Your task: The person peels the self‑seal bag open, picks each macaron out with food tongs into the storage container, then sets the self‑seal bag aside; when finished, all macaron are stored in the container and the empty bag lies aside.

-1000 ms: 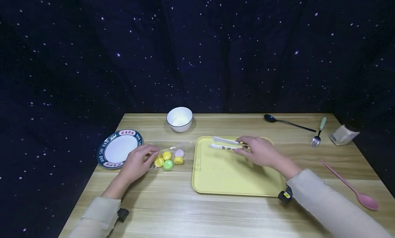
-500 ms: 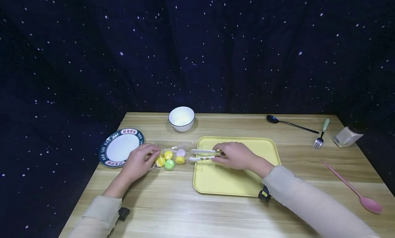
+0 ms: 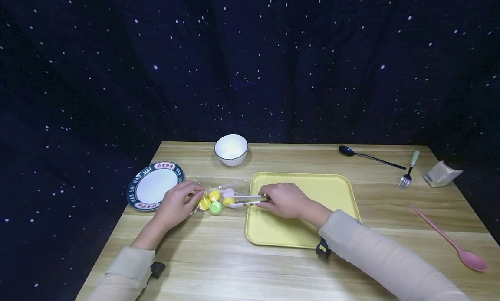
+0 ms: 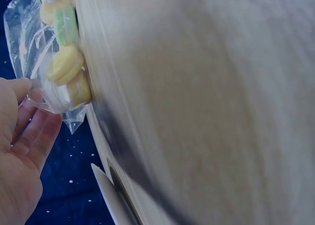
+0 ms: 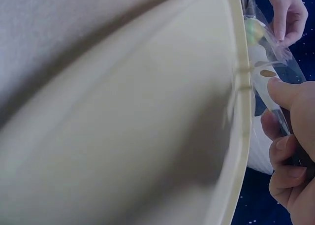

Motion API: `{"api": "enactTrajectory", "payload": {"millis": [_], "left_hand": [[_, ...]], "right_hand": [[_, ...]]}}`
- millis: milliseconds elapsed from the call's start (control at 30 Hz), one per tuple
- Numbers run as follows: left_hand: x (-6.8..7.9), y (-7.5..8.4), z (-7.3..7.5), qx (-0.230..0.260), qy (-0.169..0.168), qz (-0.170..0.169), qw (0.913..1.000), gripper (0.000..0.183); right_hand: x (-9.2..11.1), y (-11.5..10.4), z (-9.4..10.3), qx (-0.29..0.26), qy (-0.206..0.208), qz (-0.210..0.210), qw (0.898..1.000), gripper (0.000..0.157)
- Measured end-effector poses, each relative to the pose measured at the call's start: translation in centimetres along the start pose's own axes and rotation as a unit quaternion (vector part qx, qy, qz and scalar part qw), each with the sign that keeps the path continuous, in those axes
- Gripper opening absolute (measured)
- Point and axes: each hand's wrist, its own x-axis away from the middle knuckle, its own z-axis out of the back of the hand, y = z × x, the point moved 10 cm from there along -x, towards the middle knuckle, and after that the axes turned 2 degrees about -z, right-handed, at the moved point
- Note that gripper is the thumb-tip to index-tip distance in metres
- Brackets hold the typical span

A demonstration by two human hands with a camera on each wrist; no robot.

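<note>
My left hand (image 3: 175,205) pinches the end of a clear plastic bag (image 3: 234,184) lying on the table. Several macarons show inside, among them a green macaron (image 3: 215,207), a lilac macaron (image 3: 228,192) and yellow ones. In the left wrist view the thumb and fingers hold the bag's film (image 4: 29,48) beside a yellow macaron (image 4: 65,66). My right hand (image 3: 285,200) grips white-ended tongs (image 3: 246,197) above the left rim of a yellow tray (image 3: 300,231). The tong tips reach the bag's right part, by a yellow macaron (image 3: 228,201); whether they touch it I cannot tell.
A blue-rimmed plate (image 3: 156,186) lies at the left, and a white bowl (image 3: 231,150) stands at the back. Toward the right are a black spoon (image 3: 371,157), a fork (image 3: 408,171), a dark-lidded jar (image 3: 441,174) and a pink spoon (image 3: 449,240).
My right hand has moved left with the tongs, from over the tray to the bag, and the tong arms have come closer together. My left hand keeps its hold on the bag.
</note>
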Motion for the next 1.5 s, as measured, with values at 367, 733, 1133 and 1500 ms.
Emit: {"api": "enactTrajectory", "payload": {"millis": [367, 733, 1133, 1500], "left_hand": [[-0.1, 0.2, 0.0, 0.000, -0.001, 0.000, 1.0000, 0.013], [0.0, 0.0, -0.2, -0.007, -0.007, 0.004, 0.9999, 0.011], [-0.1, -0.4, -0.2, -0.003, -0.010, 0.008, 0.9999, 0.014], [-0.1, 0.0, -0.2, 0.004, -0.006, -0.002, 1.0000, 0.013]], "right_hand": [[1.3, 0.5, 1.5, -0.011, 0.023, -0.003, 1.000, 0.023], [5.1, 4.7, 4.1, -0.026, 0.041, -0.046, 0.998, 0.023], [12.8, 12.6, 7.7, -0.007, 0.087, -0.103, 0.991, 0.023], [18.0, 17.6, 9.1, 0.057, 0.101, -0.160, 0.980, 0.019]]}}
